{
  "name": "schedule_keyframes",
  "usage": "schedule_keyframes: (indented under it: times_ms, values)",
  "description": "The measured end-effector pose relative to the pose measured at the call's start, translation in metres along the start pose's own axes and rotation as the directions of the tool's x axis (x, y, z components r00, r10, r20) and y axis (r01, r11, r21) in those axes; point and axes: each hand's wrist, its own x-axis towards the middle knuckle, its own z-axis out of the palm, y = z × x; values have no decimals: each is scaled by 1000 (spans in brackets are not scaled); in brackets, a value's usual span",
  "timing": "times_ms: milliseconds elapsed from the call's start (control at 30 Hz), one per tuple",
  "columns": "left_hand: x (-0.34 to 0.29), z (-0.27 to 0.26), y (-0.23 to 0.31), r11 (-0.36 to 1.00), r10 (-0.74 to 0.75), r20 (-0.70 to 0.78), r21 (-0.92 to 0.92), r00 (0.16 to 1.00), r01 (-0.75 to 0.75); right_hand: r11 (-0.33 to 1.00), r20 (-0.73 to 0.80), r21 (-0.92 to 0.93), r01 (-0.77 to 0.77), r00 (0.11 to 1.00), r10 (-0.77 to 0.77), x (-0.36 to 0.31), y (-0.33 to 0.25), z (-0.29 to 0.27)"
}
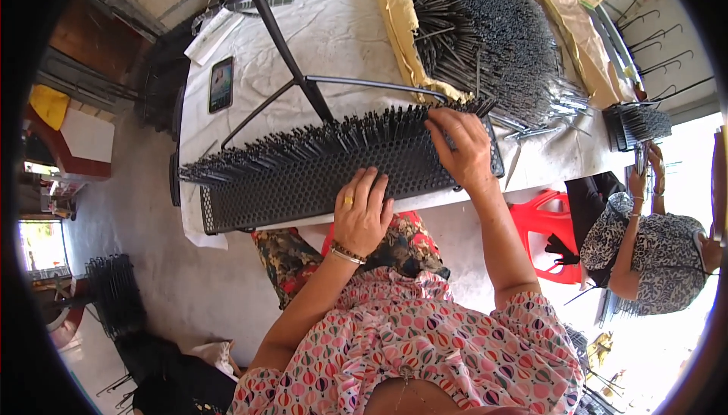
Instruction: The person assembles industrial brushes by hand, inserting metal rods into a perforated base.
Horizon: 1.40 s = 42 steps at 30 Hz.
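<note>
A long black perforated rack (288, 193) lies tilted at the near table edge, with many thin black rods (326, 140) standing in a dense row along its far holes. My left hand (362, 214), wearing a ring and bracelets, rests its fingers, stretched out, on the rack's near middle; nothing shows in them. At the right end of the row my right hand (461, 148) bends its fingers closed round the top of a black rod. Its thumb is partly hidden behind the hand.
A huge bundle of black rods (485, 28) lies on brown paper (398, 24) beyond the rack. A black metal stand (284, 36) rises behind it. A phone (221, 85) lies to the left. On the right, another person (644, 252) works beside a red stool (540, 225).
</note>
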Motion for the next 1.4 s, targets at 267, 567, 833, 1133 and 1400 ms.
schedule_keyframes:
  times_ms: [267,567,833,1133,1400]
  values:
    - [0,0,-2,1000,8,5,12,1000,-8,977,13,58,-205,979,204,31,17,-18]
    - [0,7,-3,999,17,31,31,999,-18,844,792,-505,179,483,372,85,159,12]
    - [-2,4,-3,999,17,50,26,999,-19,670,801,-589,452,432,414,71,161,39]
    - [12,-10,4,1000,6,73,3,997,-6,668,825,-561,488,398,402,72,157,50]
    - [77,-61,20,937,29,127,-350,991,18,701,888,-458,547,250,386,89,159,48]
